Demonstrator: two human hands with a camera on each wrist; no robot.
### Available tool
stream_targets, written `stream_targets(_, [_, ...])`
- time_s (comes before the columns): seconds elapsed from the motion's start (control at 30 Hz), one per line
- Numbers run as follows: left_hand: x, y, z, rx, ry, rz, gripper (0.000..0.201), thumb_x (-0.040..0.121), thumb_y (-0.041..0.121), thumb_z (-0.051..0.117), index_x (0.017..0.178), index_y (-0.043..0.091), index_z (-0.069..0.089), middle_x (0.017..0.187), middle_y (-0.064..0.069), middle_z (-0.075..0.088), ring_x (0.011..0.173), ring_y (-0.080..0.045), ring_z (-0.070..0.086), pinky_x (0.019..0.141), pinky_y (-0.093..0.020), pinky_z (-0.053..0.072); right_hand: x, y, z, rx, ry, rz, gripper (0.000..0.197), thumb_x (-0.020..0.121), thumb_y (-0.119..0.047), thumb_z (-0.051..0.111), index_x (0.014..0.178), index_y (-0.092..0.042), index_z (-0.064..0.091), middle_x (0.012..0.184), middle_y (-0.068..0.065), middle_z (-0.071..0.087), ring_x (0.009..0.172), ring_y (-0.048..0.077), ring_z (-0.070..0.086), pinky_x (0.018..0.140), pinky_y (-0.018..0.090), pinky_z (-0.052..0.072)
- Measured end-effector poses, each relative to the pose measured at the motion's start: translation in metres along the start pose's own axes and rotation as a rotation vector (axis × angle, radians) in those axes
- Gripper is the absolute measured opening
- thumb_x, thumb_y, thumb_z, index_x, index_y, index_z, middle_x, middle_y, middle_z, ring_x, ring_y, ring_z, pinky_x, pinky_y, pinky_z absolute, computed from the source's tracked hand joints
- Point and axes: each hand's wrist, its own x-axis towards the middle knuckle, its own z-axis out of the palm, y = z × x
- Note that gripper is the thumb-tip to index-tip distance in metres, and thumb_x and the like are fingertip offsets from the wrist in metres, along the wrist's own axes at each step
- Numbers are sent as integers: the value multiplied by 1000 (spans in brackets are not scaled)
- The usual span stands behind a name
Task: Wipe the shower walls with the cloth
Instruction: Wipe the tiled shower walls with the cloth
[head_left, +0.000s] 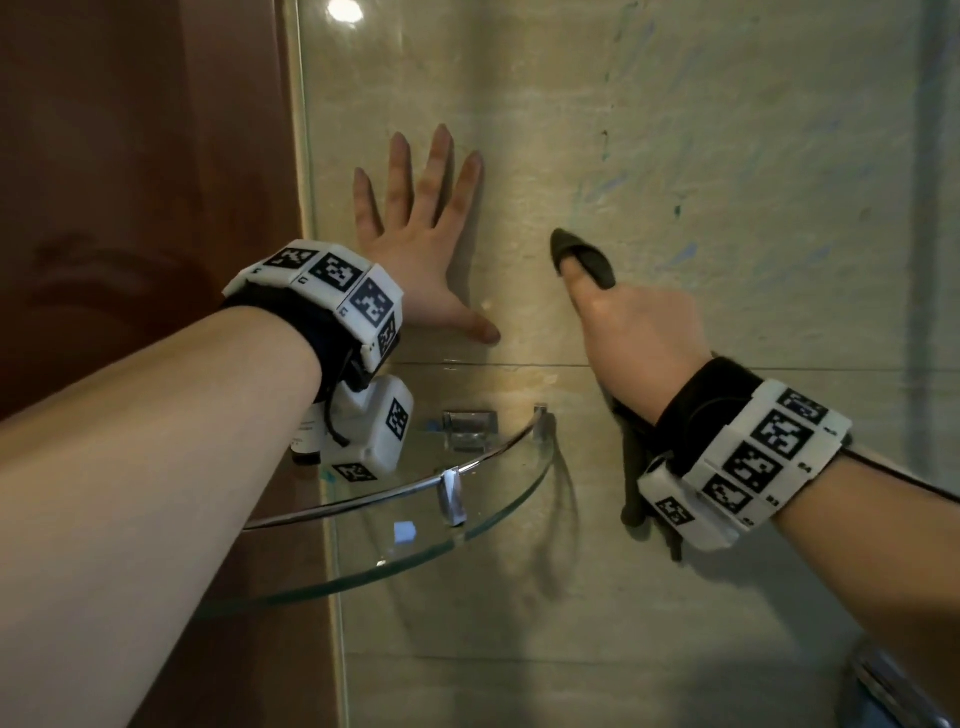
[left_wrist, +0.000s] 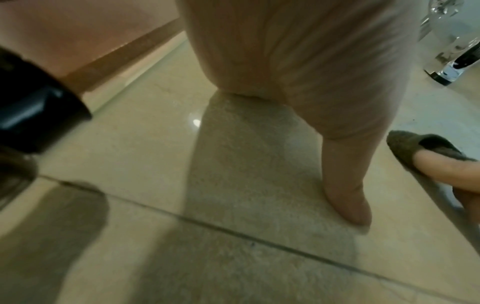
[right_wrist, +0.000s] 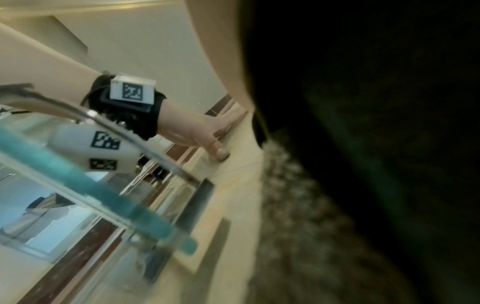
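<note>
Two hands meet the shower wall (head_left: 675, 156): your left hand (head_left: 421, 244) lies flat with fingers spread, while your right hand (head_left: 639, 332), at its 3 o'clock, presses the dark cloth (head_left: 582, 254) against the tile, thumb hooked over it. Bluish streaks at 1 o'clock of the cloth suggest wiping is only partway done.

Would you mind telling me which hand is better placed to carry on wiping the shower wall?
The right. The right hand already holds the dark cloth against the wall, beside streaks not yet wiped. The left hand lies flat and bare on the wall above the glass shelf, seemingly bracing.
</note>
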Motion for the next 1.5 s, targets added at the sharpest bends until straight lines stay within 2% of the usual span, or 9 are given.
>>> stream_targets(0.17, [-1,-1,1,3,5,18,146,55,77,71,147,25,-29,152,-5,-39,138,-35,-37,105,-54,-26,10,13,-9,23,-67,120,71,91,4,32,153,-14,2,68,3,41,47,18,27,50,30,24])
stream_targets(0.3, [-1,-2,1,12,-5,13,145,56,77,71,146,26,-30,151,-4,-41,137,-34,-38,106,-55,-25,15,28,-13,83,-39,206,69,93,2,32,153,-16,5,60,2,32,48,19,32,55,35,32])
stream_targets(0.43, [-1,-3,0,8,-26,13,144,57,78,70,144,27,-33,149,-3,-44,136,-33,-40,107,-56,-25,21,41,-13,140,-11,287,65,96,-3,34,154,-19,9,60,5,36,48,21,36,48,29,26])
stream_targets(0.57, [0,-4,0,-14,-36,17,145,56,77,70,143,29,-35,148,-1,-46,135,-31,-42,106,-55,-27,25,48,-17,248,9,356,62,97,-6,32,154,-18,10,72,10,42,51,20,34,56,34,31])
stream_targets(0.73, [0,-4,2,-14,-25,16,146,55,78,70,143,30,-36,147,0,-46,135,-30,-43,102,-51,-30,15,22,-15,251,63,234,57,100,-12,33,154,-19,13,72,11,45,52,21,36,59,35,34])
stream_targets(0.9, [1,-3,2,-9,-16,9,146,54,79,70,142,30,-36,147,1,-47,135,-29,-43,102,-50,-30,13,-4,-4,205,104,47,53,99,-16,40,150,-19,28,65,14,55,49,24,39,50,33,31])
stream_targets(1.07, [1,-3,2,-3,-13,9,146,55,79,70,143,29,-35,148,0,-45,135,-30,-42,104,-52,-29,14,-10,-11,4,-76,60,69,95,-4,36,154,-19,3,58,0,30,45,17,28,47,27,21])
stream_targets(1.23, [0,-3,3,0,-1,19,145,56,78,70,145,28,-32,150,-1,-43,136,-31,-40,106,-53,-27,20,2,-24,-52,-129,98,85,85,5,47,151,-5,-5,59,2,30,46,17,30,54,33,31])
stream_targets(1.5, [-2,-5,4,17,-1,22,143,57,80,68,145,29,-33,150,0,-42,137,-30,-39,106,-52,-27,24,22,-31,-24,-156,217,89,85,3,52,151,-5,-6,59,7,34,48,21,37,52,36,31])
